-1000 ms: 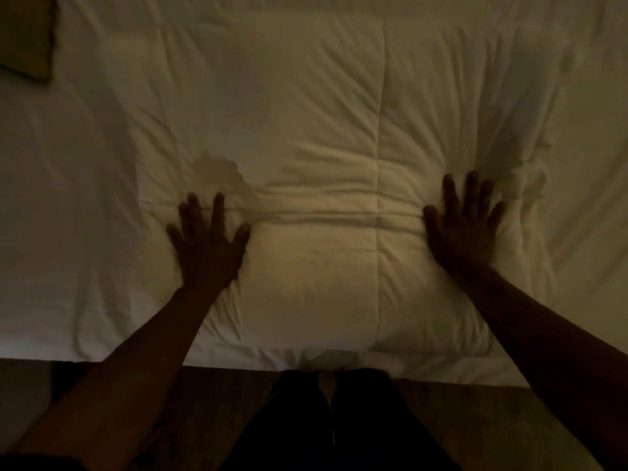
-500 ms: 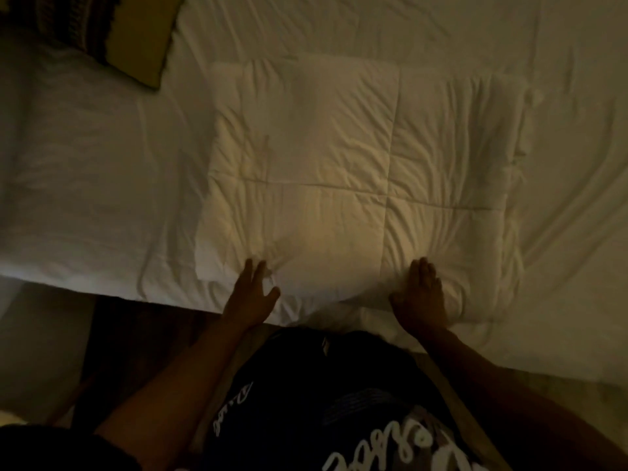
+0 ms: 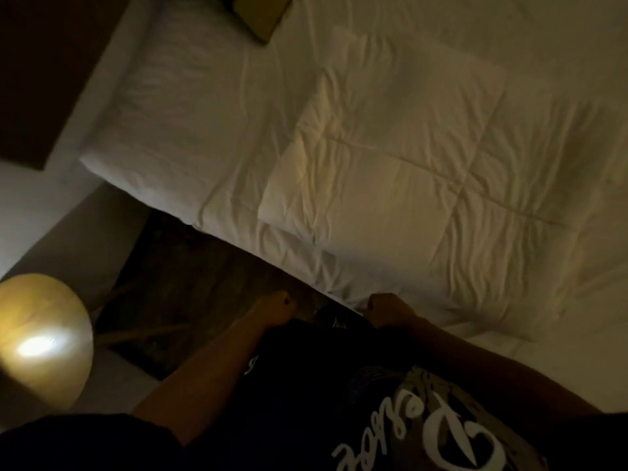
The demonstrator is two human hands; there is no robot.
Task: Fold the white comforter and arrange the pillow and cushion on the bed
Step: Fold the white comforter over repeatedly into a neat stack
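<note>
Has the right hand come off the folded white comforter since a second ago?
Yes. The right hand has pulled back off the folded white comforter, toward the person's body.

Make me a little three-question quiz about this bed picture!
1. True or false: the left hand and the right hand are pressing on the folded white comforter.
2. Which lies near the top edge, beyond the comforter? A) a yellow-green cushion B) a book C) a shoe
3. Fill in: the round glowing thing at lower left is a ____.

Key: 1. False; both hands are off it, down by the person's dark clothes, fingers curled, holding nothing. 2. A. 3. Lamp.
</note>
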